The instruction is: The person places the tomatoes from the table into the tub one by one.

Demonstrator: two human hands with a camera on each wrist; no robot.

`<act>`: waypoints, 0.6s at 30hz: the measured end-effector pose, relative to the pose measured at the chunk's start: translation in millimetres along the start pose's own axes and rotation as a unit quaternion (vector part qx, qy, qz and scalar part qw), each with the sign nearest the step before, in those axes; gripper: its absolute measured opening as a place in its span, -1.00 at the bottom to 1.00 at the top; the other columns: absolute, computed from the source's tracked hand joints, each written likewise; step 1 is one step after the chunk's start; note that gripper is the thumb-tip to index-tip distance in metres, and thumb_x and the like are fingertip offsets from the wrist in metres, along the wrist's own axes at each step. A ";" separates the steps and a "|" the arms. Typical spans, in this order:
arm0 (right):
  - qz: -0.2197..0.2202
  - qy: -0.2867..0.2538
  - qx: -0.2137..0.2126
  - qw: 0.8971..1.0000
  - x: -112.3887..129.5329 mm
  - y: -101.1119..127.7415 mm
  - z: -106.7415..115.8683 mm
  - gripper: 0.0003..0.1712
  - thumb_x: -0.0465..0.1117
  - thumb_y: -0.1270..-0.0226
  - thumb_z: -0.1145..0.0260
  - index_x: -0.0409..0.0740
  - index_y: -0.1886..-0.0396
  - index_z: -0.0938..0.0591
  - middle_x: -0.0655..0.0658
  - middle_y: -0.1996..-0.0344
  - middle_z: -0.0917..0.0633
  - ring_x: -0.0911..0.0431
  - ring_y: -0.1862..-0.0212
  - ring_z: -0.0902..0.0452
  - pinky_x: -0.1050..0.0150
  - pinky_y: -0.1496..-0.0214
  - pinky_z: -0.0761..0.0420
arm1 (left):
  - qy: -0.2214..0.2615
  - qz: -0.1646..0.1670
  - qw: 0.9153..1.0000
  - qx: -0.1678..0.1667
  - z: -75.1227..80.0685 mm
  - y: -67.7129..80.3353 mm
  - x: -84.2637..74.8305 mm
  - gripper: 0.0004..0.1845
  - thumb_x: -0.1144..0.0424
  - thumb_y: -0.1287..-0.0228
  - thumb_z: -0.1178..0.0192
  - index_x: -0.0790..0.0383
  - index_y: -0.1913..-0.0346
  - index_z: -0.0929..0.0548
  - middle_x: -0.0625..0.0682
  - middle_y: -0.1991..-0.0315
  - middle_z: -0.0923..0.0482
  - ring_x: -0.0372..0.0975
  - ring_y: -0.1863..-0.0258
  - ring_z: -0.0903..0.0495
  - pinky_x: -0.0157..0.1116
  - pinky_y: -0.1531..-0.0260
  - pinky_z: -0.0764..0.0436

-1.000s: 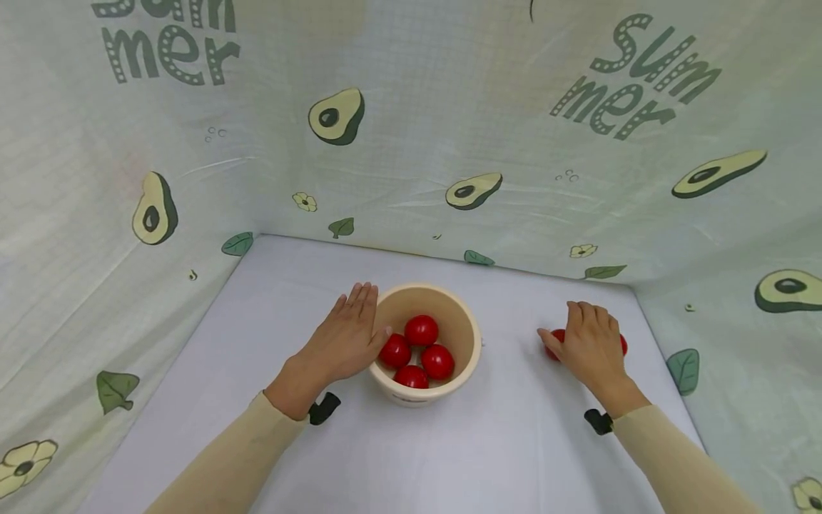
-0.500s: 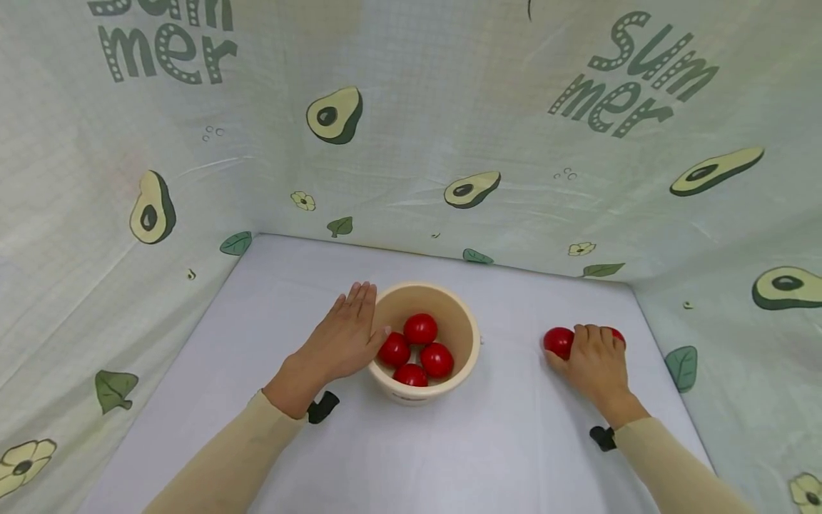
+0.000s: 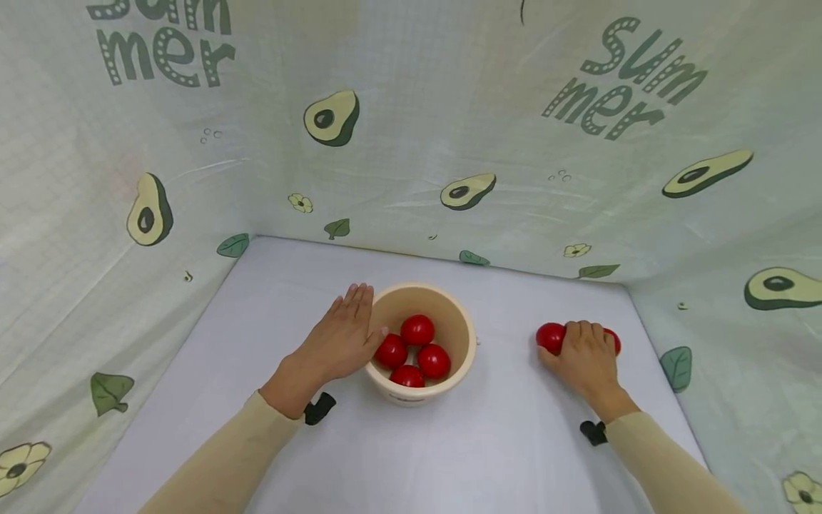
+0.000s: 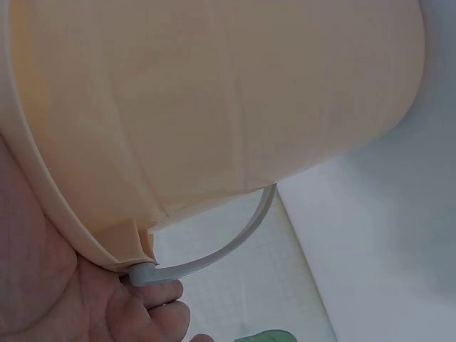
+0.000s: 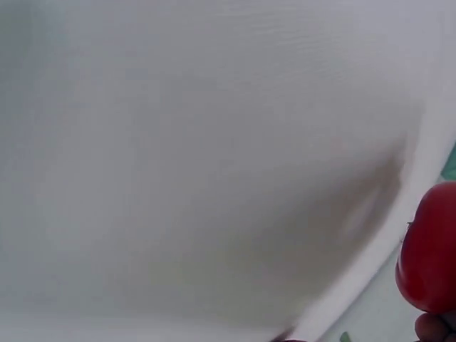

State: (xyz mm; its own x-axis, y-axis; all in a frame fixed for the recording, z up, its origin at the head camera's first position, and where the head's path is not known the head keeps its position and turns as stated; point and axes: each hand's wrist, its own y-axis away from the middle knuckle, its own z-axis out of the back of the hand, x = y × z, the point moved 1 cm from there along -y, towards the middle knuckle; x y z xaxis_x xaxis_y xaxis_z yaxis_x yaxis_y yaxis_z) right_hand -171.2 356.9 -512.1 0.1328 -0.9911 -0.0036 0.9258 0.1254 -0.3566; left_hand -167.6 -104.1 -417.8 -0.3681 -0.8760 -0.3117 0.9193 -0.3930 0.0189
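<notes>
A cream plastic bucket (image 3: 464, 314) with several red tomatoes (image 3: 418, 330) inside stands mid-table in the head view. My left hand (image 3: 337, 341) lies against its left rim, fingers straight, thumb over the edge. Up close in the left wrist view, the palm touches the rim beside the grey handle (image 4: 214, 258). To the right, my right hand (image 3: 583, 363) grips a tomato (image 3: 550, 336) between thumb and fingers. A second tomato (image 3: 614, 340) shows partly behind that hand's right side. The right wrist view has a tomato (image 5: 431, 249) at its right edge with a fingertip below it.
The white table (image 3: 507, 442) ends at a fabric wall (image 3: 398, 143) printed with avocados, which also rises on the left and right. Black wrist straps (image 3: 319, 409) show at both cuffs.
My right hand has come down over the two tomatoes and its fingers have bent around the left one. The left hand has stayed at the bucket's rim.
</notes>
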 end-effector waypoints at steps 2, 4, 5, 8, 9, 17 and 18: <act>0.010 0.001 -0.016 1.000 4.2 -3.2 3.6 -0.24 0.15 -0.13 -0.50 -0.51 0.14 -0.51 -0.53 0.17 -0.61 -0.39 0.07 -0.47 -0.39 0.06 -0.53 | 0.001 0.000 1.000 -0.001 -0.2 0.5 0.1 -0.11 -0.10 -0.60 0.00 0.50 -0.65 -0.02 0.36 -0.67 -0.04 0.20 -0.69 0.03 0.14 -0.64 -0.06; 0.025 0.003 -0.034 0.999 8.7 -6.6 7.1 -0.25 0.15 -0.11 -0.49 -0.50 0.15 -0.51 -0.51 0.19 -0.62 -0.38 0.10 -0.49 -0.36 0.09 -0.54 | 0.000 0.000 1.000 -0.001 -0.6 0.7 0.3 -0.11 -0.10 -0.60 0.00 0.50 -0.65 -0.02 0.36 -0.67 -0.04 0.20 -0.69 0.03 0.14 -0.64 -0.06; 0.034 0.003 -0.045 0.998 11.2 -8.4 9.3 -0.25 0.16 -0.10 -0.48 -0.50 0.16 -0.52 -0.51 0.21 -0.63 -0.38 0.11 -0.49 -0.34 0.10 -0.55 | 0.001 0.000 1.000 -0.001 -0.8 0.8 0.4 -0.11 -0.10 -0.60 0.00 0.50 -0.65 -0.02 0.36 -0.67 -0.04 0.20 -0.69 0.03 0.15 -0.64 -0.06; 0.062 0.002 -0.075 0.995 19.4 -14.3 16.6 -0.26 0.15 -0.06 -0.47 -0.49 0.19 -0.52 -0.49 0.26 -0.63 -0.36 0.17 -0.50 -0.30 0.15 -0.55 | -0.001 0.001 1.000 0.000 -1.1 0.9 0.7 -0.11 -0.10 -0.60 0.00 0.50 -0.65 -0.01 0.36 -0.67 -0.03 0.20 -0.69 0.03 0.14 -0.64 -0.07; 0.069 0.001 -0.082 0.994 22.2 -16.4 19.0 -0.26 0.15 -0.05 -0.47 -0.49 0.20 -0.52 -0.49 0.27 -0.63 -0.35 0.19 -0.50 -0.29 0.16 -0.54 | -0.001 0.000 1.000 0.000 -1.0 1.0 0.7 -0.11 -0.10 -0.60 0.01 0.51 -0.65 -0.01 0.36 -0.67 -0.03 0.20 -0.69 0.03 0.14 -0.64 -0.07; 0.092 -0.006 -0.108 0.990 50.9 -36.5 47.3 -0.24 0.20 -0.05 -0.43 -0.46 0.17 -0.53 -0.45 0.28 -0.63 -0.30 0.20 -0.50 -0.21 0.23 -0.53 | 0.003 -0.003 1.000 -0.002 0.3 1.1 -0.7 -0.12 -0.08 -0.60 0.00 0.52 -0.64 -0.02 0.38 -0.67 -0.04 0.21 -0.69 0.02 0.15 -0.64 -0.07; 0.095 -0.009 -0.114 0.989 55.2 -39.9 53.1 -0.24 0.21 -0.05 -0.42 -0.45 0.16 -0.53 -0.44 0.28 -0.63 -0.30 0.20 -0.50 -0.20 0.23 -0.52 | 0.003 -0.003 1.000 -0.002 0.2 1.2 -0.9 -0.12 -0.08 -0.60 0.00 0.52 -0.64 -0.02 0.38 -0.67 -0.04 0.21 -0.69 0.02 0.15 -0.64 -0.07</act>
State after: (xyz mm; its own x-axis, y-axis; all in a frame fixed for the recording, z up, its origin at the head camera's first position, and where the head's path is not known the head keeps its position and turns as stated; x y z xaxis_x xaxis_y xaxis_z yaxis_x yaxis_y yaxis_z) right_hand -182.0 299.5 -448.4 0.3047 -0.9496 -0.0740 0.7806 0.2935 -0.5518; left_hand -166.2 -103.9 -417.3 -0.3724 -0.8718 -0.3182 0.9178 -0.3969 0.0135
